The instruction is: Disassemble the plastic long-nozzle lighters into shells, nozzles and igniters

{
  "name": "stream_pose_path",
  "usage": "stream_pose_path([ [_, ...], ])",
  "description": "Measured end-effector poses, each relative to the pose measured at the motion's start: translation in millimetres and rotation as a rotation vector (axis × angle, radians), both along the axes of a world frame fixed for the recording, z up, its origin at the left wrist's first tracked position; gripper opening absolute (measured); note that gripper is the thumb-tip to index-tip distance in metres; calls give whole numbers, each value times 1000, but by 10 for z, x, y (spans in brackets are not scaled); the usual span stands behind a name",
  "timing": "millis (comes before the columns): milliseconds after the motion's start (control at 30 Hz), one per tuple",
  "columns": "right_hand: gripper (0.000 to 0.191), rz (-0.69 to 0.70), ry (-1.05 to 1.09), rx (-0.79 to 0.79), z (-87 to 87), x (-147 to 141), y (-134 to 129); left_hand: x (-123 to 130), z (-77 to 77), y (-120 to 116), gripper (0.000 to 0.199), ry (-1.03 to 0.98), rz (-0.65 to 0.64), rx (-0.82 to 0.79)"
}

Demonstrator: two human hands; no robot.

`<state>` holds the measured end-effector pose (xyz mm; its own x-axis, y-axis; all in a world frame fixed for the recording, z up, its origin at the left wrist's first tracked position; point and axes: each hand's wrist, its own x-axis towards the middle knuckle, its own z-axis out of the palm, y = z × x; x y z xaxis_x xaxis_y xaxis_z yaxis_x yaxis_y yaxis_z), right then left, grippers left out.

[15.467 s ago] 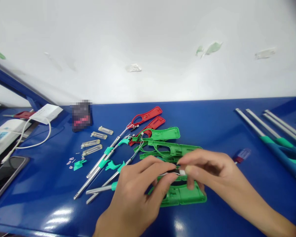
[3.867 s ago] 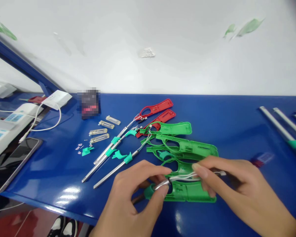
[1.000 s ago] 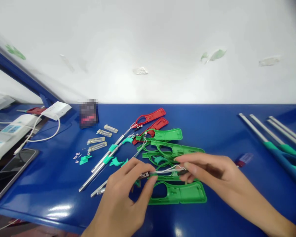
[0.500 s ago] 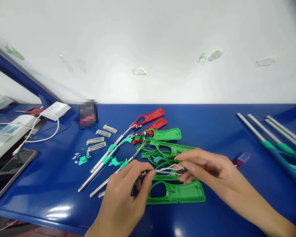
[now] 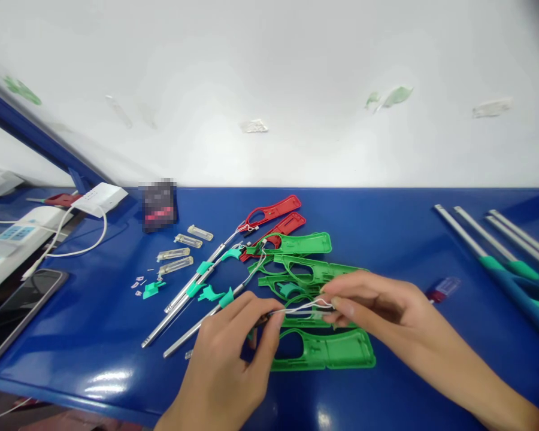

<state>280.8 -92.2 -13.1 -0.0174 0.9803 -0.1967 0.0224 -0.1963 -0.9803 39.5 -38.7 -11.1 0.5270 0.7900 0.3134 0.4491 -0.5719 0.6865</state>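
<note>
Thin white wires (image 5: 312, 304) and a slim translucent tube stretch between my two hands. My left hand (image 5: 233, 341) pinches their left end between thumb and index finger; what else lies inside that grip is mostly hidden. At the other end my right hand (image 5: 377, 317) pinches the wires, with a small dark piece partly covered by the fingertips. Beneath both hands lie several green lighter handle halves (image 5: 348, 350). Left of them, metal lighter tubes (image 5: 179, 317) with teal collars rest on the table, near a teal trigger (image 5: 211, 293).
Two red handle halves (image 5: 282, 208) lie behind the green ones. Clear fuel tanks (image 5: 175, 266), tiny parts and a phone (image 5: 22, 317) are at left, below a power strip (image 5: 20, 233). A screwdriver (image 5: 444, 289) and blue-handled lighters (image 5: 512, 281) are at right.
Both hands stay in nearly the same place, still gripping the wires. The right fingertips have shifted slightly along the dark piece, now covering more of it. The view has moved a little.
</note>
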Motion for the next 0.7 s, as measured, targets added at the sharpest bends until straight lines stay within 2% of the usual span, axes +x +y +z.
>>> stream_pose_path([
  [367, 20, -10, -56, -27, 25, -5, -6, -24, 9, 1, 17, 26, -25, -71],
  [700, 19, -32, -190, -16, -4, 7, 11, -33, -4, 9, 13, 42, -40, -58],
])
